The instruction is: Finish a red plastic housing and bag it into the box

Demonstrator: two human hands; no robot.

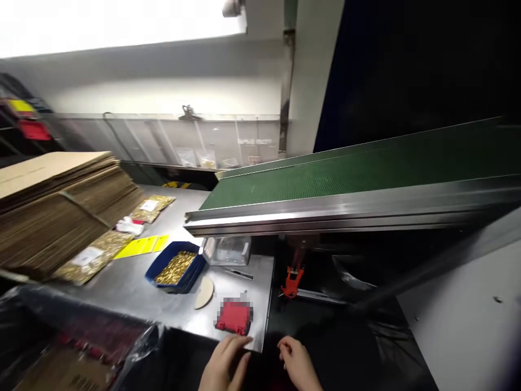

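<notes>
**Red block sits just past the left hand's fingertips**

Both hands hang at the near edge of the steel table, low in the view. The left hand is loosely open, fingers spread and curled a little, its tips resting at the table's near corner and holding nothing. The right hand is off the table altogether, over the dark gap to the side, fingers half curled and empty.

The nearest thing to them is a small red block, partly blurred out, lying flat on the table directly beyond the left fingertips, near but not touching. It looks roughly square, so I can't make out a long axis. The left hand is clearly the closer of the two; from the right hand the block lies up and across to the left.

Farther out from the left hand are a pale round disc, a blue tray of small brass pieces and a clear plastic box. Away to the left stands a stack of flat cardboard with yellow cards beside it. A green conveyor belt slopes up beyond the right hand.
</notes>
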